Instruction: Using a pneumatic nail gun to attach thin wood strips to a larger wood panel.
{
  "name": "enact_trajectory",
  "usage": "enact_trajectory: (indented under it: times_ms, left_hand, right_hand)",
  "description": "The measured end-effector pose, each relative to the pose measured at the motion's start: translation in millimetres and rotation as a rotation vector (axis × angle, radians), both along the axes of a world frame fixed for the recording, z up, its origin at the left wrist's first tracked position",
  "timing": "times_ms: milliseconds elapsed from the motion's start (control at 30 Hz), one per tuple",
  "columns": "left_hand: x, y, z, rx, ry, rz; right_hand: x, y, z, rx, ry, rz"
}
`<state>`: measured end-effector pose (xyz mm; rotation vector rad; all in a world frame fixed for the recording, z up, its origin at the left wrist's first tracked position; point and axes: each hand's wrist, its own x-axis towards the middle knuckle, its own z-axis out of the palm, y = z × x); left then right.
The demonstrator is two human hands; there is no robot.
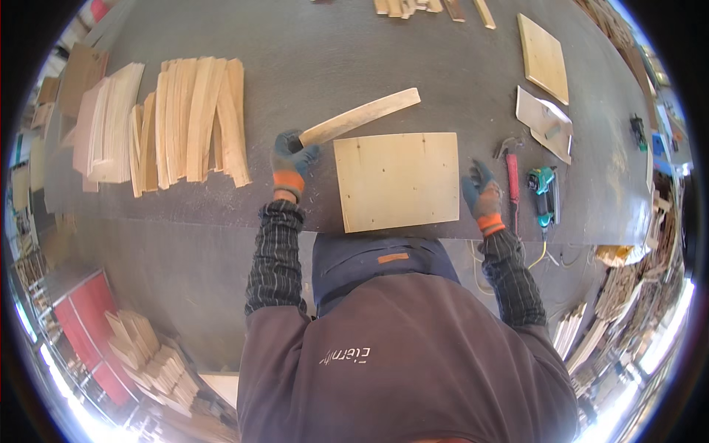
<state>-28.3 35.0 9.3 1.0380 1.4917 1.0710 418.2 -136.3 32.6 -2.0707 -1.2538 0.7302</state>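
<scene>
My left hand (292, 161), in a blue and orange work glove, is closed round the left end of a wooden slat (363, 116). The slat slants up to the right, beyond the far edge of a pale wooden panel (399, 181). That panel lies flat at the table's near edge, with a few small dark marks on its face. Just off its right side is my right hand (482, 192), gloved alike, fingers loosely apart and holding nothing. A claw hammer with a red handle (512, 177) lies right of this hand, beside a green nail gun (544, 195).
Upright rows of slats (192, 122) and thin boards (114, 125) cover the table's left side. Another panel (543, 59) and a bent pale sheet (545, 122) lie at the far right. More wood pieces (406, 7) are at the far edge. A yellow hose (540, 253) hangs below the nail gun.
</scene>
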Motion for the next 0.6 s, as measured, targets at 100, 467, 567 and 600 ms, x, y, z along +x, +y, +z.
enact_trajectory:
  times_ms: [100, 467, 567, 600]
  left_hand:
    - [8, 27, -10, -0.07, -0.035, -0.118]
    - [19, 59, -11, -0.245, 0.276, -0.568]
    - [0, 56, -36, -0.039, 0.455, -0.753]
    - [-2, 49, -39, -0.051, 0.455, -0.751]
  right_hand:
    - [14, 18, -17, -0.014, -0.04, -0.02]
    - [2, 102, -1, -0.221, 0.229, -0.053]
    - [-3, 120, -13, -0.251, 0.191, 0.07]
    - [-1, 121, -21, -0.262, 0.196, 0.073]
